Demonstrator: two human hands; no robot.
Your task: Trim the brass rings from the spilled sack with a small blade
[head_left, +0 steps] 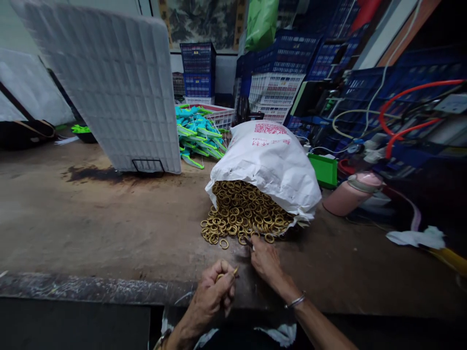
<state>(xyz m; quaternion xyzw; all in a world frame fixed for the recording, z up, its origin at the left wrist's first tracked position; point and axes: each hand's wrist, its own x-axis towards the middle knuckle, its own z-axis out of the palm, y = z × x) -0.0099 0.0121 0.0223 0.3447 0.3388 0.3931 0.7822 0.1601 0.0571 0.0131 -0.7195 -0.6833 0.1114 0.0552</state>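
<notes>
My left hand [215, 291] is closed near the table's front edge, its fingers pinching a brass ring [236, 271]; more of the ring metal shows between the fingers. To the right, my right hand [267, 260] reaches forward to the front of a heap of brass rings [241, 209]. Its fingertips are drawn together against the nearest rings, with a small dark thing beside them that is too unclear to name. The heap spills from the mouth of a white woven sack [264, 155] with red print, lying on its side. One loose ring [224, 244] lies just in front of the heap.
A tall white padded panel [120, 92] stands on the brown table [91, 228] at left. Behind the sack lie turquoise and green pieces [199, 131]. A pink bottle [352, 192], a green tray [323, 170] and red hoses [386, 114] are at right, with stacked blue crates [199, 70] behind.
</notes>
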